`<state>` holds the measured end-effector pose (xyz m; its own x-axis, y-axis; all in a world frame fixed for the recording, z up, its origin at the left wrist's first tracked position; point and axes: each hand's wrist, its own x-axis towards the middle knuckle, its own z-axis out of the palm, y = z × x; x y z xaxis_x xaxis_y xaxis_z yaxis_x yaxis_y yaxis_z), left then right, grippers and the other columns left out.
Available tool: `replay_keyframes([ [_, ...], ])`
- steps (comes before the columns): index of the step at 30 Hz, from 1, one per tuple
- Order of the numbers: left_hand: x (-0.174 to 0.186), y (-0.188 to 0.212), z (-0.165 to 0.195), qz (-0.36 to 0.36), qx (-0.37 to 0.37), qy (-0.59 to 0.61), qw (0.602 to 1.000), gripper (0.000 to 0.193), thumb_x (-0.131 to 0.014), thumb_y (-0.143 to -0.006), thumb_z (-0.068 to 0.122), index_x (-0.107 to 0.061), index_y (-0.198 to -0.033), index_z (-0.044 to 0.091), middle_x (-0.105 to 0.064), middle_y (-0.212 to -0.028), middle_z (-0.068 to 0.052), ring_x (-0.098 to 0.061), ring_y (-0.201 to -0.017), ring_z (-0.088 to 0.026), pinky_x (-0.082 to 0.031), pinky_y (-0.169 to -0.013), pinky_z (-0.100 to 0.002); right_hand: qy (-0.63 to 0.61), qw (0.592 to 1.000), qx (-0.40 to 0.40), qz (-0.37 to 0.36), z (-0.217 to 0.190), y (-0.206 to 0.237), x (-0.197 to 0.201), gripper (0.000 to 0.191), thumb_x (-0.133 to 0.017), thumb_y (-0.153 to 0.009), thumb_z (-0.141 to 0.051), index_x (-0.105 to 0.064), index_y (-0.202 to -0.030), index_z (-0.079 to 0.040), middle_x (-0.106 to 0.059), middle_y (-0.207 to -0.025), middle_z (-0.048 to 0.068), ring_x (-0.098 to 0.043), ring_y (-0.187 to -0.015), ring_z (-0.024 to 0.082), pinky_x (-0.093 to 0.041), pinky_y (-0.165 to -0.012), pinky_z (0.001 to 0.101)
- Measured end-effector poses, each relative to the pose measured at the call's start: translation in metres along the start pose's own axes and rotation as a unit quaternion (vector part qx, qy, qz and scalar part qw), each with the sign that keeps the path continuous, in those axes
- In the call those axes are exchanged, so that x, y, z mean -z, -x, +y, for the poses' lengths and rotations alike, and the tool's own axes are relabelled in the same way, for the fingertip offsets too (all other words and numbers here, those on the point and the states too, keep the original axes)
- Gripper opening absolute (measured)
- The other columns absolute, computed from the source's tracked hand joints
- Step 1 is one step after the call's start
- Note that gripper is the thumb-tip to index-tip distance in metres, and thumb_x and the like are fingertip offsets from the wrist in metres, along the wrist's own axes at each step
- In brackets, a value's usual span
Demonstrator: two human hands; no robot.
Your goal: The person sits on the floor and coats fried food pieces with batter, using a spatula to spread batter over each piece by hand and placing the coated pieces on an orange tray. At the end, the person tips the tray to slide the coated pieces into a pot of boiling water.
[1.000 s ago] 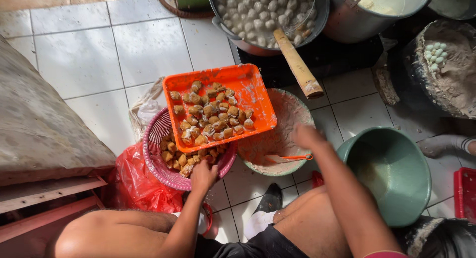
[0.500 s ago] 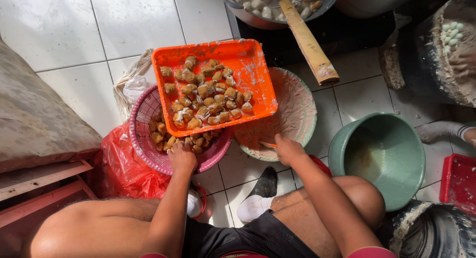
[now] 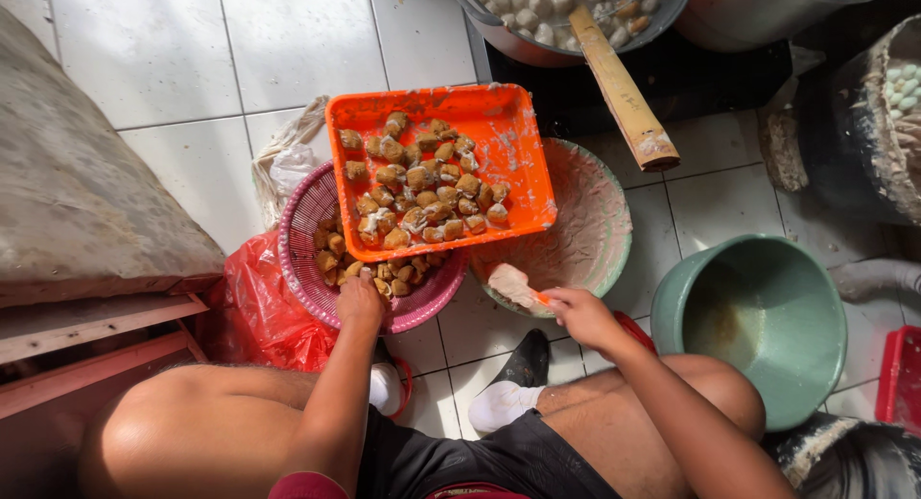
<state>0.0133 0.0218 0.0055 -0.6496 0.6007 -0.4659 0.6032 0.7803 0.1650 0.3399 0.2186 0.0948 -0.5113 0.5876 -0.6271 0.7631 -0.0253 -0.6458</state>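
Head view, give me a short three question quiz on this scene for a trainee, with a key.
1. True or false: the orange tray rests partly over the pink basket.
2. Which hand holds the spatula? A. left B. right C. neither
3. Fill in: the left hand reaches into the ____ basket.

Key:
1. True. The tray of brown pieces also overlaps the paste bowl.
2. B. The right hand grips its handle at the bowl's near edge.
3. Pink. The fingers are among the brown pieces inside it.
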Motion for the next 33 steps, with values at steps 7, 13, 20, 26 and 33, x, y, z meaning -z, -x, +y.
replay_keyframes([
  [7, 0.014, 0.009, -0.004, 0.019, 0.018, 0.037, 0.999, 0.031, -0.042, -0.107, 0.024, -0.064, -0.118, 0.005, -0.070, -0.111, -0.020, -0.070, -0.104, -0.038, -0.058, -0.085, -0.050, -0.481, 0.863, -0.151, -0.042, -0.012, 0.065, 0.000, 0.018, -0.050, -0.098, -0.010, -0.055, -0.114, -0.005, -0.057, -0.084, 0.004, -0.048, -0.062, 0.011, -0.038, -0.052, 0.0257],
  [13, 0.020, 0.018, -0.007, 0.087, -0.061, 0.051, 0.993, 0.032, -0.051, -0.097, 0.019, -0.061, -0.119, -0.001, -0.070, -0.102, -0.026, -0.069, -0.097, -0.044, -0.055, -0.085, -0.053, -0.594, 0.799, -0.063, -0.066, -0.024, 0.080, -0.020, 0.011, -0.052, -0.100, -0.019, -0.051, -0.101, -0.009, -0.044, -0.072, 0.000, -0.034, -0.053, 0.007, -0.029, -0.044, 0.0240],
  [20, 0.033, 0.013, -0.009, -0.032, -0.080, -0.004, 0.996, 0.024, -0.061, -0.092, 0.019, -0.071, -0.100, 0.000, -0.071, -0.100, -0.027, -0.070, -0.100, -0.041, -0.057, -0.087, -0.049, -0.583, 0.807, -0.064, -0.063, -0.037, 0.083, -0.011, 0.016, -0.054, -0.102, -0.024, -0.056, -0.101, -0.008, -0.035, -0.065, -0.005, -0.029, -0.048, 0.004, -0.025, -0.041, 0.0220],
  [26, 0.036, 0.036, 0.032, -0.034, -0.118, 0.139, 0.983, 0.023, -0.063, -0.092, 0.024, -0.074, -0.107, 0.009, -0.075, -0.101, -0.020, -0.074, -0.092, -0.037, -0.057, -0.083, -0.048, -0.533, 0.841, -0.040, -0.080, -0.047, 0.090, -0.006, 0.010, -0.063, -0.099, -0.018, -0.057, -0.101, -0.010, -0.034, -0.063, -0.008, -0.027, -0.045, 0.001, -0.022, -0.038, 0.0209],
  [33, 0.050, 0.130, 0.143, -0.084, -0.195, 0.438, 0.874, 0.030, -0.060, -0.101, 0.028, -0.069, -0.100, -0.001, -0.070, -0.081, -0.015, -0.066, -0.072, -0.020, -0.052, -0.069, -0.035, -0.325, 0.931, 0.161, 0.044, -0.049, 0.082, -0.035, 0.033, -0.082, -0.084, -0.004, -0.059, -0.109, -0.008, -0.047, -0.085, -0.006, -0.042, -0.067, 0.000, -0.036, -0.055, 0.0164],
])
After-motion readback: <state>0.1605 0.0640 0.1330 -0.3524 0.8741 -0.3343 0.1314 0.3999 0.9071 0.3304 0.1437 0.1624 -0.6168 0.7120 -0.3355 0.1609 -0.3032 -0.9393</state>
